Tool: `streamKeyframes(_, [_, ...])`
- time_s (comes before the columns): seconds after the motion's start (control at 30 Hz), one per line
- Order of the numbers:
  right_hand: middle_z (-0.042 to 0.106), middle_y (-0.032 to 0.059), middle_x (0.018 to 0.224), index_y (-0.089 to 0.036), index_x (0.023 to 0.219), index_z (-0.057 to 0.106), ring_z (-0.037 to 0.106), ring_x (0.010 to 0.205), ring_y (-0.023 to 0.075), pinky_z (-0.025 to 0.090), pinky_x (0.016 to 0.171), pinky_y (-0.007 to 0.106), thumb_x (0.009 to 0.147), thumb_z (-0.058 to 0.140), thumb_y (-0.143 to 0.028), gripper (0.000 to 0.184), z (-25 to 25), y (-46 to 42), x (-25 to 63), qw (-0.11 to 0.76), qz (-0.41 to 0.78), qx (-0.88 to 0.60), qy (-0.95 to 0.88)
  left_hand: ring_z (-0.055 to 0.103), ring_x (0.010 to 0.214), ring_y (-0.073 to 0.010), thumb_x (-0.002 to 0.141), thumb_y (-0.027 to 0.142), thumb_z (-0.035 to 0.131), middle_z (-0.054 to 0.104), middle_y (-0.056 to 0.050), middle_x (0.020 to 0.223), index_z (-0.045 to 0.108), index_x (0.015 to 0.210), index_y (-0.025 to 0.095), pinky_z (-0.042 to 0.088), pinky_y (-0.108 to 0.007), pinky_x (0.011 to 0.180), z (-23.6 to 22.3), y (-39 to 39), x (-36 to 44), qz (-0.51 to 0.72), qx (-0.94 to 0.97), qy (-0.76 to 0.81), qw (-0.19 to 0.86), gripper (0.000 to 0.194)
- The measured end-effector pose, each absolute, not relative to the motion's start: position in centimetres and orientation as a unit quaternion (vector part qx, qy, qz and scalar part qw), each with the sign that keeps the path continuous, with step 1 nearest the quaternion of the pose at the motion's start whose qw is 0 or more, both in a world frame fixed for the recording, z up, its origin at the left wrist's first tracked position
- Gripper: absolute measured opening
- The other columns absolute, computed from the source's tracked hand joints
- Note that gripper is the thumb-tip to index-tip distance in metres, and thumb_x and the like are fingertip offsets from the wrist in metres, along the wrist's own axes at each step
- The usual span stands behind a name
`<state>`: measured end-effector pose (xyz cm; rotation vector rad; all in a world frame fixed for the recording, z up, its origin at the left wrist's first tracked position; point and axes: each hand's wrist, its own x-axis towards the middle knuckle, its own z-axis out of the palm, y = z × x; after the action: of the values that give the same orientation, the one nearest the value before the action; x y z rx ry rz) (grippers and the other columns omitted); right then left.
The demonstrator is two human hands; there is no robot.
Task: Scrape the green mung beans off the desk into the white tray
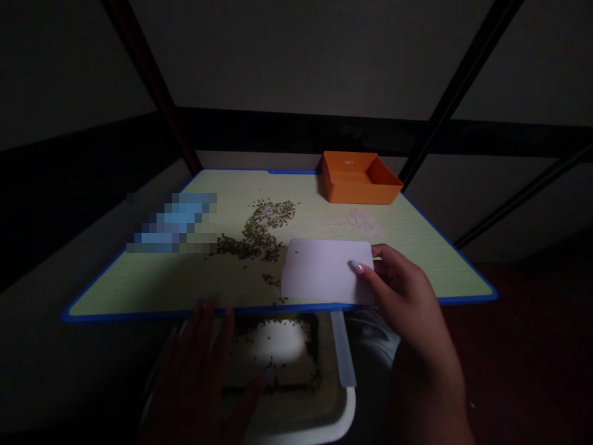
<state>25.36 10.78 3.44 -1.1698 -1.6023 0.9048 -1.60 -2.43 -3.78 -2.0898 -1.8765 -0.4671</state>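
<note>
My right hand [407, 296] grips a white plastic card [319, 272] by its right end, thumb on top. The card, with a small hole in one corner, is tilted over the front part of the table. Left of it lie scattered small green-brown grains [259, 232], perhaps beans, some reaching the front edge. My left hand [199, 364], in shadow, has its fingers spread and holds nothing. It hovers near the table's blue front edge, above a white-rimmed bin [349, 402]. More of the dark grains lie inside that bin.
The light green table [139, 284] has a blue rim. An orange open box [356, 193] stands at the back right, with a thin patch of whitish grains [361, 222] before it. A blurred blue item [173, 222] lies on the left. Panelled walls enclose the back.
</note>
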Motion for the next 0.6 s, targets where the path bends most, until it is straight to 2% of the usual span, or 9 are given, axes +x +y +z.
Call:
streamKeyframes(0.2, [0.070,0.0030,0.077,-0.021,0.092,0.061,0.062,0.066,0.0149,0.040,0.052,0.025,0.091,0.059,-0.034,0.013,3.24,10.98,25.14,0.450,0.389,-0.471,-0.652,0.017,0.153,-0.0356,0.089,0.053,0.043,0.005,-0.010,0.169,0.006,0.157,0.024,0.026,-0.058,0.118,-3.80,-2.39,-1.57,-0.157,-0.720,-0.662,0.140,0.083])
streamKeyframes(0.33, [0.070,0.0039,0.077,-0.021,0.091,0.061,0.062,0.067,0.0154,0.040,0.052,0.026,0.091,0.059,-0.034,0.013,3.27,11.01,25.34,0.443,0.395,-0.470,-0.654,0.019,0.152,-0.0376,0.089,0.053,0.042,0.007,-0.012,0.169,0.007,0.157,0.022,0.028,-0.061,0.116,-3.91,-2.39,-1.52,-0.160,-0.716,-0.665,0.139,0.082])
streamKeyframes(0.6, [0.068,0.0025,0.075,-0.021,0.089,0.061,0.059,0.064,0.0143,0.039,0.051,0.026,0.090,0.060,-0.034,0.013,3.12,11.04,25.14,0.433,0.395,-0.471,-0.659,0.016,0.153,-0.0352,0.089,0.053,0.041,0.007,-0.011,0.169,0.008,0.157,0.021,0.022,-0.057,0.120,-3.89,-2.53,-1.45,-0.167,-0.716,-0.664,0.134,0.082])
